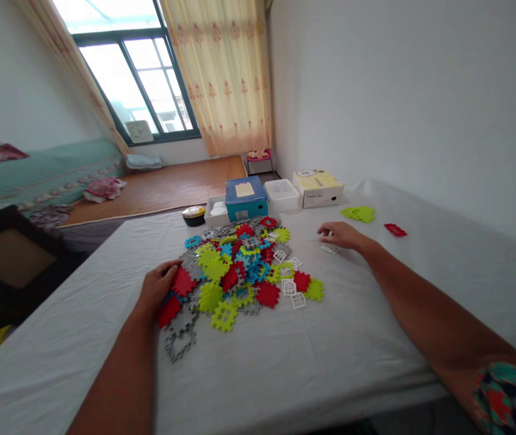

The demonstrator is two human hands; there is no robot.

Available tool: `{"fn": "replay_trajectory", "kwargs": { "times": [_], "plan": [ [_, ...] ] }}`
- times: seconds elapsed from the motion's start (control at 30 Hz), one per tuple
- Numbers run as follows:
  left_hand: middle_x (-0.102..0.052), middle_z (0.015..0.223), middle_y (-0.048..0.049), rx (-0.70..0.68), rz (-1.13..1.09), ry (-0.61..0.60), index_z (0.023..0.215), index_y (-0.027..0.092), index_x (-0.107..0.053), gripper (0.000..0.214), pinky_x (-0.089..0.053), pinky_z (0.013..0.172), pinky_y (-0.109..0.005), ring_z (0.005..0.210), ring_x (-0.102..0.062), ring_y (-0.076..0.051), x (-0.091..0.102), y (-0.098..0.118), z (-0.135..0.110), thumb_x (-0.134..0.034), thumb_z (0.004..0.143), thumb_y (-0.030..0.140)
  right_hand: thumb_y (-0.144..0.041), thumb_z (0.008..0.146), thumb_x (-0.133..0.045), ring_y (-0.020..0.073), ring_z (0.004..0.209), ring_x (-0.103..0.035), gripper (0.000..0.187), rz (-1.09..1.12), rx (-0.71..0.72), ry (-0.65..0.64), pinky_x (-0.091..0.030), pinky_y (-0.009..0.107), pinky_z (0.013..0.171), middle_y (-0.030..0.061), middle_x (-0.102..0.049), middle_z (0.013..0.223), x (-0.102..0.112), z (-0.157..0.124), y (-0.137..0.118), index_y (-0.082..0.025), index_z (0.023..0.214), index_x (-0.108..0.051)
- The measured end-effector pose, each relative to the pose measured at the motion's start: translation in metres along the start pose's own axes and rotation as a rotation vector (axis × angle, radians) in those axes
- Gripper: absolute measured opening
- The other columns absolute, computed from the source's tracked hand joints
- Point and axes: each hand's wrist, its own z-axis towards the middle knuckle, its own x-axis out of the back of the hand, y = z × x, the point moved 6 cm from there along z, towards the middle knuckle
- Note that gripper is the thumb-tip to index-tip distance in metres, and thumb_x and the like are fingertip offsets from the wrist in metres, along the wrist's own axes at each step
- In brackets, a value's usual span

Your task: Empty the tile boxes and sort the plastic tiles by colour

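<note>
Piece-by-piece handling seems the step, calling for a light pinch: at two o'clock from the tile pile (253, 269), the right hand (342, 234) curls over a white lattice piece (329, 248); at nine, the left hand (160, 285) half-curls — both grips unclear.

Left hand (157, 290) and right hand (343, 234) extend forward, well apart, fingers (326, 226) bent.

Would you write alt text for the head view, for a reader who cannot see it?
A person's left hand is at the left edge of a heap of colorful notched pieces on a cloth-covered table. The right hand is at a white lattice piece; boxes stand beyond.
</note>
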Motion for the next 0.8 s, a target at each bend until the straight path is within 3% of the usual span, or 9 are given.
{"fn": "replay_trajectory", "kwargs": {
  "times": [0.07,0.2,0.33,0.53,0.8],
  "plan": [
    [-0.073,0.082,-0.0047,-0.004,0.012,0.007,0.106,0.013,-0.073,0.058,-0.045,0.062,-0.027,0.067,-0.059,-0.018,0.001,0.000,0.000,-0.056,0.068,0.055,-0.043,0.079,-0.064,0.0182,0.077,-0.062,0.030,0.055,0.108,-0.009,-0.047,0.028,0.070,0.0061,-0.071,0.093,-0.008,-0.002,-0.026,-0.023,0.101,-0.071],
    [-0.074,0.086,-0.0057,-0.005,0.021,0.002,0.107,0.014,-0.073,0.059,-0.046,0.064,-0.028,0.071,-0.060,-0.019,0.001,-0.002,0.002,-0.056,0.069,0.055,-0.046,0.084,-0.062,0.0194,0.090,-0.064,0.038,0.212,0.403,-0.194,-0.049,0.031,0.082,0.0083,-0.068,0.114,-0.031,-0.014,-0.085,-0.022,0.113,-0.069],
    [-0.074,0.092,-0.0070,-0.007,0.009,0.002,0.107,0.013,-0.073,0.059,-0.047,0.067,-0.028,0.075,-0.062,-0.020,0.000,-0.004,0.003,-0.056,0.069,0.056,-0.044,0.087,-0.061,0.0223,0.105,-0.059,0.036,0.210,0.583,-0.266,-0.044,0.036,0.095,0.0097,-0.066,0.117,-0.042,-0.023,-0.113,-0.023,0.116,-0.068],
    [-0.074,0.087,-0.0064,-0.001,-0.015,0.007,0.107,0.012,-0.073,0.061,-0.048,0.064,-0.027,0.071,-0.061,-0.019,0.000,-0.001,0.000,-0.057,0.068,0.057,-0.039,0.083,-0.067,0.0203,0.091,-0.062,0.036,0.143,0.500,-0.288,-0.047,0.033,0.085,0.0090,-0.068,0.102,-0.047,-0.018,-0.106,-0.020,0.113,-0.068],
    [-0.075,0.092,-0.0072,-0.012,0.027,0.014,0.106,0.012,-0.073,0.059,-0.049,0.072,-0.028,0.078,-0.063,-0.020,0.002,0.005,-0.001,-0.056,0.068,0.055,-0.041,0.075,-0.073,0.0158,0.077,-0.060,0.036,0.244,0.388,-0.332,-0.046,0.026,0.070,0.0039,-0.067,0.086,-0.048,-0.017,-0.096,-0.016,0.100,-0.069]
  ]
}}
